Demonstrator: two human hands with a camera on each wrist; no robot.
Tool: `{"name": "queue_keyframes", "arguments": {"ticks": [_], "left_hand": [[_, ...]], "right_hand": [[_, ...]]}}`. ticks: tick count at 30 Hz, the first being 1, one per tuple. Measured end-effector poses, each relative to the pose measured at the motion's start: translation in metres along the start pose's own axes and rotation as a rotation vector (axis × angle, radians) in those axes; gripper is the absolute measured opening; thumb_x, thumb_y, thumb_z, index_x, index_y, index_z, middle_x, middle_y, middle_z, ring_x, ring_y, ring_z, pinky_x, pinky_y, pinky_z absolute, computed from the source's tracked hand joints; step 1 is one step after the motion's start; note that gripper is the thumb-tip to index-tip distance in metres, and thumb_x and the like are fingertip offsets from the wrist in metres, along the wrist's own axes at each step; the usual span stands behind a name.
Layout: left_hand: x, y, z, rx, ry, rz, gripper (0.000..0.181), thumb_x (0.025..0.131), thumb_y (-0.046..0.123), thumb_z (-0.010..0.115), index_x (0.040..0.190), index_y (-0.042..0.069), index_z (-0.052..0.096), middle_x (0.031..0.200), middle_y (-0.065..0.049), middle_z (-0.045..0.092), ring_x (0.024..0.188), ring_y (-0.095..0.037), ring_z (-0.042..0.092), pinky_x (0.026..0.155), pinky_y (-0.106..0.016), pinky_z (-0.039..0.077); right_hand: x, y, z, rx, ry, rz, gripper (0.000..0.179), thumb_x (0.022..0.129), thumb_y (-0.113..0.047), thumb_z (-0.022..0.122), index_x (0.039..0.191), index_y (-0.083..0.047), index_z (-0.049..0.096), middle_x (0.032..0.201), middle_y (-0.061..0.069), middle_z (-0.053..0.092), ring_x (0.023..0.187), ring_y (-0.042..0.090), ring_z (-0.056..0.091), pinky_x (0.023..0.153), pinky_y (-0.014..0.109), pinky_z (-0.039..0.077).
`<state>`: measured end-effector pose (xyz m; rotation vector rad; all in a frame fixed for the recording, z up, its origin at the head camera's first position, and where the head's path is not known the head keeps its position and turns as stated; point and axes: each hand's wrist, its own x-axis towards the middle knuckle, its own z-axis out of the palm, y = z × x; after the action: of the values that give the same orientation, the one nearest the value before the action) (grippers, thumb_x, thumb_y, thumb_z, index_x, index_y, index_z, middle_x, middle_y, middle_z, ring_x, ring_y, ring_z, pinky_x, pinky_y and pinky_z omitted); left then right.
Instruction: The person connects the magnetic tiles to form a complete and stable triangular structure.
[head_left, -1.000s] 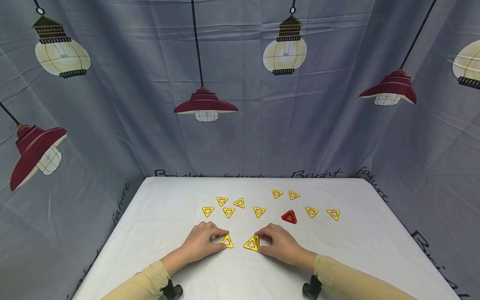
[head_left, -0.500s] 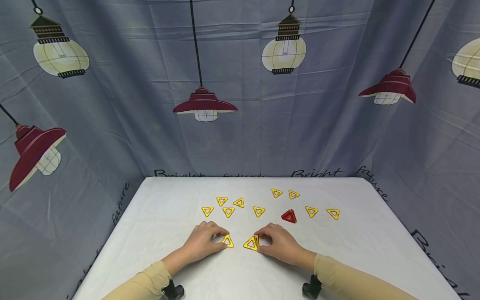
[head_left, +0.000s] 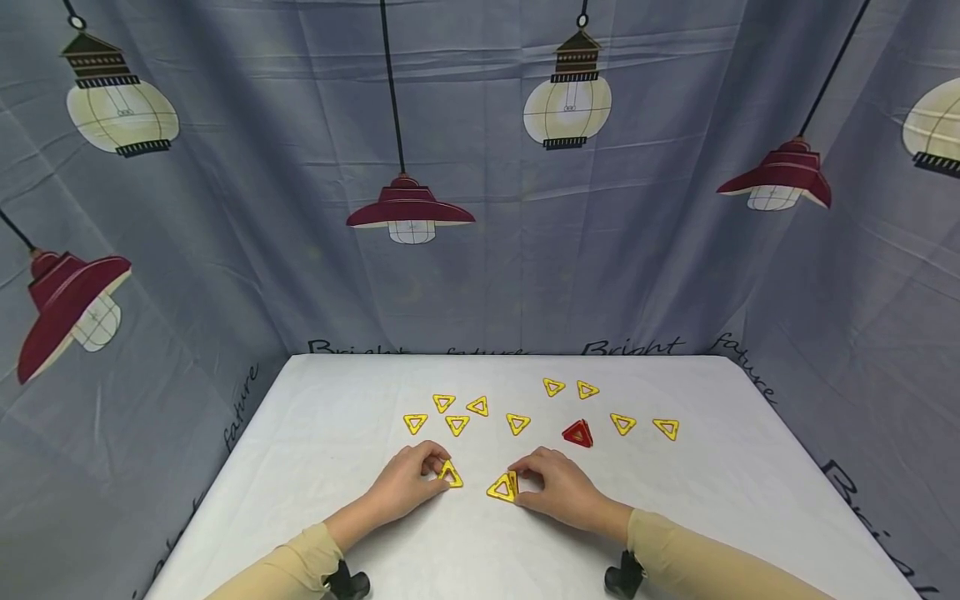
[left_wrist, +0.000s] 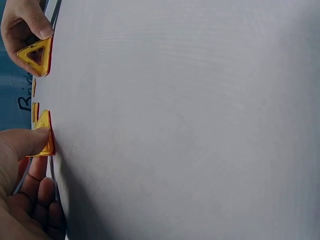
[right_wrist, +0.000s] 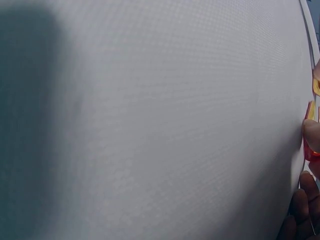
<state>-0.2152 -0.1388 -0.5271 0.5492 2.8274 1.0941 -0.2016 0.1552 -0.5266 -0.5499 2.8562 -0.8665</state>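
Note:
My left hand (head_left: 405, 483) pinches a yellow triangular magnetic tile (head_left: 454, 485) between thumb and fingers, its point up. In the left wrist view the thumb presses flat on this tile (left_wrist: 46, 145). To the right, my right hand (head_left: 562, 490) grips a group of yellow triangular tiles (head_left: 501, 497) joined at an angle, one face toward me and another beside the fingertips. A gap of white tabletop separates the two pieces. The right wrist view catches only part of the right thumb (right_wrist: 312, 135) and the tile edge at its right side.
Several loose yellow triangular tiles (head_left: 457, 432) lie flat beyond the hands, spread across the white table (head_left: 360, 392). A red triangular piece (head_left: 578, 433) sits among them, right of centre. Grey curtains (head_left: 480, 275) with printed lamps stand behind the table's far edge.
My left hand has drawn slightly left and away from me with its tile, widening the gap to the joined tiles. The right hand stays in place.

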Motion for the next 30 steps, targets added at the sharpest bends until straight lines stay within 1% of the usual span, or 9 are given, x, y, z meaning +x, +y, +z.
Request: {"name": "queue_keyframes", "arguments": {"ticks": [4, 8, 12, 14, 17, 20, 22, 25, 30], "left_hand": [[0.0, -0.001, -0.003, -0.056, -0.009, -0.022, 0.027, 0.089, 0.022, 0.081, 0.109, 0.017, 0.064, 0.089, 0.008, 0.06, 0.08, -0.01, 0.052, 0.07, -0.027, 0.044], [0.001, -0.001, -0.006, -0.072, -0.025, -0.009, 0.027, 0.09, 0.021, 0.081, 0.11, 0.015, 0.064, 0.088, 0.007, 0.059, 0.076, -0.008, 0.052, 0.066, -0.026, 0.044], [0.002, -0.001, -0.008, -0.07, -0.059, 0.031, 0.028, 0.091, 0.018, 0.079, 0.117, 0.014, 0.068, 0.084, 0.009, 0.058, 0.072, -0.007, 0.05, 0.064, -0.026, 0.042], [0.002, -0.001, -0.009, -0.063, -0.08, 0.053, 0.028, 0.092, 0.017, 0.077, 0.119, 0.015, 0.071, 0.083, 0.01, 0.058, 0.071, -0.006, 0.05, 0.065, -0.026, 0.042], [0.002, -0.001, -0.01, -0.043, -0.105, 0.096, 0.025, 0.092, 0.016, 0.076, 0.117, 0.019, 0.074, 0.083, 0.012, 0.057, 0.073, -0.006, 0.05, 0.066, -0.026, 0.043], [0.002, -0.001, -0.01, -0.023, -0.133, 0.116, 0.022, 0.091, 0.018, 0.077, 0.113, 0.022, 0.076, 0.085, 0.013, 0.057, 0.076, -0.006, 0.05, 0.067, -0.025, 0.044], [0.002, -0.002, -0.01, -0.026, -0.153, 0.113, 0.021, 0.091, 0.021, 0.078, 0.112, 0.023, 0.077, 0.085, 0.014, 0.058, 0.076, -0.005, 0.05, 0.067, -0.025, 0.044], [0.002, -0.001, -0.011, -0.033, -0.178, 0.108, 0.024, 0.089, 0.022, 0.08, 0.113, 0.02, 0.076, 0.086, 0.012, 0.058, 0.076, -0.007, 0.051, 0.067, -0.025, 0.043], [0.001, -0.001, -0.015, -0.032, -0.226, 0.095, 0.028, 0.089, 0.019, 0.077, 0.117, 0.02, 0.075, 0.089, 0.01, 0.06, 0.081, -0.009, 0.052, 0.07, -0.026, 0.042]], "right_hand": [[0.0, 0.001, 0.001, -0.002, 0.006, -0.007, 0.04, 0.081, -0.031, 0.088, 0.118, -0.024, 0.074, 0.097, -0.017, 0.057, 0.09, 0.004, 0.052, 0.084, 0.028, 0.051], [0.0, 0.003, 0.001, -0.003, 0.008, -0.013, 0.04, 0.081, -0.031, 0.088, 0.118, -0.024, 0.074, 0.097, -0.017, 0.057, 0.09, 0.003, 0.052, 0.084, 0.028, 0.051], [0.001, 0.003, 0.001, -0.005, 0.006, -0.016, 0.04, 0.081, -0.031, 0.088, 0.119, -0.024, 0.074, 0.097, -0.018, 0.057, 0.09, 0.003, 0.052, 0.084, 0.028, 0.051], [0.001, 0.004, 0.001, -0.005, 0.004, -0.015, 0.041, 0.081, -0.031, 0.088, 0.119, -0.024, 0.074, 0.097, -0.018, 0.056, 0.09, 0.003, 0.052, 0.084, 0.028, 0.051], [0.001, 0.004, 0.001, -0.008, 0.003, -0.015, 0.041, 0.081, -0.031, 0.088, 0.119, -0.024, 0.074, 0.097, -0.018, 0.056, 0.09, 0.003, 0.051, 0.084, 0.028, 0.051], [0.001, 0.004, 0.001, -0.01, 0.003, -0.016, 0.04, 0.082, -0.031, 0.087, 0.119, -0.024, 0.074, 0.097, -0.018, 0.056, 0.09, 0.003, 0.051, 0.084, 0.028, 0.051], [0.001, 0.004, 0.001, -0.011, 0.004, -0.018, 0.04, 0.082, -0.031, 0.087, 0.119, -0.024, 0.074, 0.097, -0.018, 0.056, 0.09, 0.003, 0.051, 0.083, 0.028, 0.051], [0.001, 0.004, 0.001, -0.011, 0.003, -0.018, 0.04, 0.082, -0.032, 0.087, 0.119, -0.024, 0.074, 0.097, -0.018, 0.056, 0.089, 0.003, 0.051, 0.083, 0.028, 0.051], [0.0, 0.003, 0.0, -0.011, 0.002, -0.018, 0.04, 0.082, -0.033, 0.087, 0.119, -0.025, 0.074, 0.098, -0.018, 0.056, 0.089, 0.003, 0.051, 0.083, 0.028, 0.051]]}}
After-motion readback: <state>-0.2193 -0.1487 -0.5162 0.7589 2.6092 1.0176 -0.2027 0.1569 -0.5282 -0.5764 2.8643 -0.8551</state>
